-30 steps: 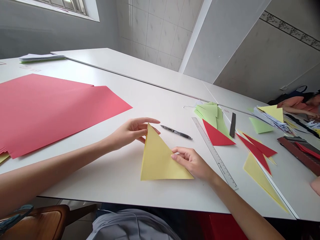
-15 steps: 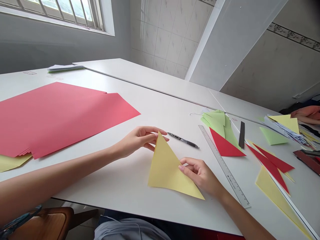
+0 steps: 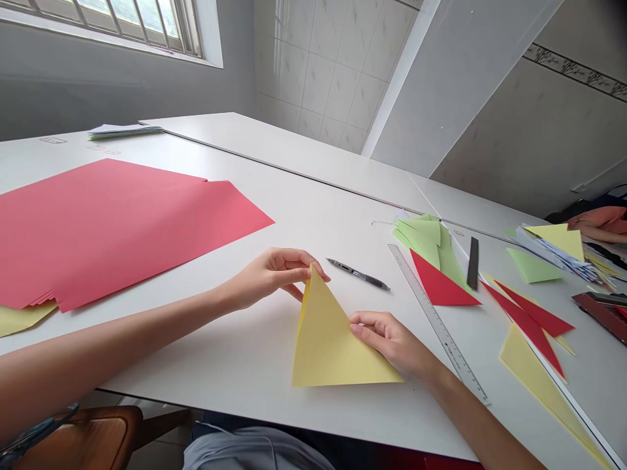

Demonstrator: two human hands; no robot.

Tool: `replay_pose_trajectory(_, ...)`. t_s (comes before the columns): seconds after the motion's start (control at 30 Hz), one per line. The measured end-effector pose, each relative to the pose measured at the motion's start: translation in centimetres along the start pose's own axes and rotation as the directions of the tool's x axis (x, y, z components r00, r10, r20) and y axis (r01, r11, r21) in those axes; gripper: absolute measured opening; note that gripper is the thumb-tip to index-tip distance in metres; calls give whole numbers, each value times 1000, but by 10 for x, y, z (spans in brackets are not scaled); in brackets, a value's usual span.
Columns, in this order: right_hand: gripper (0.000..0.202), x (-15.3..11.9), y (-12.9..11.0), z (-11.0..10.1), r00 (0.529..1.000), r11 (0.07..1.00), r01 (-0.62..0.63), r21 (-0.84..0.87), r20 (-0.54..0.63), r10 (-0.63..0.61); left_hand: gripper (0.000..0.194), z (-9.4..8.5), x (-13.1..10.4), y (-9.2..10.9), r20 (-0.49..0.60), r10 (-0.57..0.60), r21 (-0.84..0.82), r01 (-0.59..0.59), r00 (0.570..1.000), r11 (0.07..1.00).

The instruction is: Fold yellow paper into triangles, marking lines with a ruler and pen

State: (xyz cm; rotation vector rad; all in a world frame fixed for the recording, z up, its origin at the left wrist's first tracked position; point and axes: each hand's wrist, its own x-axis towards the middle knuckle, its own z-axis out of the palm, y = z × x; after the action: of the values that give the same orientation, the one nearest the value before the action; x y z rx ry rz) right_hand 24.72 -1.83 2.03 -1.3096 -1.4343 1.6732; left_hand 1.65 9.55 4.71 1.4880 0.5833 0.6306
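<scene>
A folded yellow paper (image 3: 333,356) is held near the lower centre of the frame, above the table (image 3: 206,365), with its peak pointed up and its long sloping edge facing right. Its peak is pinched between the thumb and fingers of the left hand (image 3: 281,271), and its sloping edge is gripped lower down by the thumb and fingers of the right hand (image 3: 385,339). The 2 hands are set apart from each other, each clamped on the same sheet. A gap between its layers is shown along the left side.

A black pen (image 3: 358,274) is laid just beyond the hands, right of centre. Farther right, a clear ruler (image 3: 438,323) is placed at a slant, with a red triangle (image 3: 441,285) beside it and green papers (image 3: 416,236) partly covered by that triangle. A dark strip (image 3: 473,264) is seen next to them. In the left of the frame, large red sheets (image 3: 132,228) are spread, and a paper stack (image 3: 125,132) is set at upper left.
</scene>
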Motion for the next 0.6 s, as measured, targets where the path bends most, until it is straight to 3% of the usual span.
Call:
replay_pose_trajectory(0.2,45,4,7,-6,1000,1000,11,-19,20,-11,19,2,-2,2,-73,-34,36,36,997,999)
replay_pose_trajectory(0.37,92,3,14,-6,994,990,108,-88,15,-107,19,-4,1,-4,-216,-97,60,113,971,992)
replay_pose_trajectory(0.47,109,0,14,3,983,966,170,-196,-30,-179,20,-6,3,-9,-279,-132,52,152,951,987)
replay_pose_trajectory(0.53,104,-1,13,11,980,960,159,-230,-82,-182,19,-7,3,-11,-296,-141,45,161,945,986)
replay_pose_trajectory(0.6,71,0,12,15,976,980,103,-171,-171,-133,20,-7,3,-12,-286,-136,35,152,949,988)
